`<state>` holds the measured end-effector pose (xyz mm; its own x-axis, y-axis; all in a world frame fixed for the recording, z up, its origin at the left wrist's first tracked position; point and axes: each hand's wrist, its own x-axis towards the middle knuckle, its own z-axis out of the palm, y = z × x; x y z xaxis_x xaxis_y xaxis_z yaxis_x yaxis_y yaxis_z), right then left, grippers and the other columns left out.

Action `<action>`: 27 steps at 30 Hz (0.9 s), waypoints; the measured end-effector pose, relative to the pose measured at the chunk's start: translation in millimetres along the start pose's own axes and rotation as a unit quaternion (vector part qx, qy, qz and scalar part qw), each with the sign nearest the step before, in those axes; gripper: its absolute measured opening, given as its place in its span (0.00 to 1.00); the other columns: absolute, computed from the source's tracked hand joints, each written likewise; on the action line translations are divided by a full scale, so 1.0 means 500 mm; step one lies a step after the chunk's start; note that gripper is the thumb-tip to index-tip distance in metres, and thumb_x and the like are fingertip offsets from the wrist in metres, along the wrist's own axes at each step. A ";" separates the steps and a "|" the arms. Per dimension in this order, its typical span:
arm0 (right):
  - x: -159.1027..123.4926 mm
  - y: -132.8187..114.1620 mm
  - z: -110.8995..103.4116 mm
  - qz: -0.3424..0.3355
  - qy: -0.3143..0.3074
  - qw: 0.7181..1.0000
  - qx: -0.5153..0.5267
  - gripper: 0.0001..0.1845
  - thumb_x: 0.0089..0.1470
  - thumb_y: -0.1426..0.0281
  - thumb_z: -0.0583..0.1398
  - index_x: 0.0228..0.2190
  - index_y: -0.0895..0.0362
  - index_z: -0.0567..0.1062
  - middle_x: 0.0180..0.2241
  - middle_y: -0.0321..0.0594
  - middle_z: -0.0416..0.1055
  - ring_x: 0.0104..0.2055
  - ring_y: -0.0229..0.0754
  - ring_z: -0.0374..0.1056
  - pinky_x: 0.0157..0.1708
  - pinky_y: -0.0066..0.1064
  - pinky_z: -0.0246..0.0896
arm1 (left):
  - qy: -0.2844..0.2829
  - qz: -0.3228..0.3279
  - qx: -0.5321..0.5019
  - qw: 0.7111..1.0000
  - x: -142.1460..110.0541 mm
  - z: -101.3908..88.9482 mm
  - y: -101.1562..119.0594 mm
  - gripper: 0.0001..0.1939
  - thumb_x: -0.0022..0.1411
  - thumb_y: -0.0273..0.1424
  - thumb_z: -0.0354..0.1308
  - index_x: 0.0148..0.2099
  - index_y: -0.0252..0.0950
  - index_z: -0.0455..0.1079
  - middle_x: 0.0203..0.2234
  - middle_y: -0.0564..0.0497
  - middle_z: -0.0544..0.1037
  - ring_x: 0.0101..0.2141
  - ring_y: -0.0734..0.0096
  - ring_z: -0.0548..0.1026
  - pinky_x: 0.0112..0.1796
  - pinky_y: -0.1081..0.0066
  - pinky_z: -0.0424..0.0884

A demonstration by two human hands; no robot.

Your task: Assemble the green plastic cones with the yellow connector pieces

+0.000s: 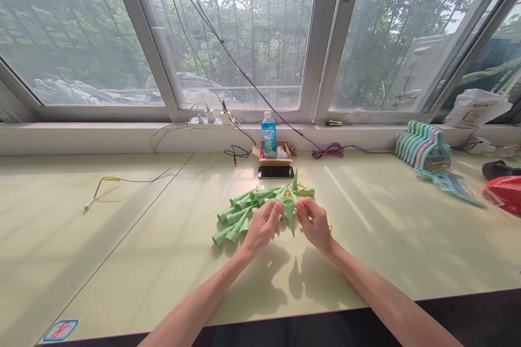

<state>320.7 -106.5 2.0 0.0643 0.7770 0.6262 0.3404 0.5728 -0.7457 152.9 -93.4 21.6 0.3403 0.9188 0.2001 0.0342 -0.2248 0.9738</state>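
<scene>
A hollow green plastic spike (289,214) hangs point down above the table, its round open end facing up. My left hand (264,226) is closed at its left side, thumb and fingers pinched near the rim. On the other side, my right hand (315,223) pinches close to the same rim. Just behind the hands lies a loose pile of similar green spikes (240,216) with ribbed wide ends. Small yellow pieces (302,185) show among and beside them, partly hidden by the spikes and my right hand.
Behind the pile lie a black phone (275,172) and a small cardboard box (277,162) with a blue bottle (269,135). A cable (134,180) crosses the left tabletop. Pastel hangers (423,143), a teal flat tool (450,187) and a red object (504,193) occupy the right.
</scene>
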 end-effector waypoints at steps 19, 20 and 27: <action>-0.006 0.007 -0.001 -0.057 -0.048 0.997 0.011 0.14 0.68 0.65 0.52 0.29 0.55 0.68 0.21 0.31 0.60 0.21 0.34 0.55 0.22 0.26 0.53 | -0.176 -0.177 -0.147 0.957 0.009 -0.012 -0.021 0.44 0.64 0.62 0.39 0.28 0.26 0.77 0.20 0.41 0.78 0.11 0.77 0.65 0.13 0.76 0.57; -0.005 0.006 -0.002 -0.060 -0.047 0.997 0.013 0.14 0.68 0.65 0.52 0.30 0.55 0.67 0.21 0.31 0.60 0.21 0.33 0.55 0.22 0.26 0.53 | -0.179 -0.176 -0.149 0.957 0.010 -0.012 -0.024 0.44 0.64 0.62 0.39 0.30 0.25 0.77 0.21 0.40 0.78 0.11 0.77 0.66 0.14 0.75 0.58; -0.003 0.005 -0.006 -0.064 -0.045 0.997 0.009 0.15 0.68 0.64 0.51 0.30 0.55 0.66 0.19 0.29 0.57 0.19 0.32 0.52 0.20 0.25 0.50 | -0.173 -0.126 -0.146 0.966 0.007 -0.013 -0.011 0.35 0.64 0.57 0.49 0.35 0.26 0.76 0.23 0.44 0.77 0.13 0.77 0.67 0.16 0.75 0.61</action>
<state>324.3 -107.1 0.1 -0.0628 0.7176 0.6936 0.3236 0.6721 -0.6661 147.6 -86.7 17.5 0.6504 0.7582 -0.0458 -0.0930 0.1393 0.9859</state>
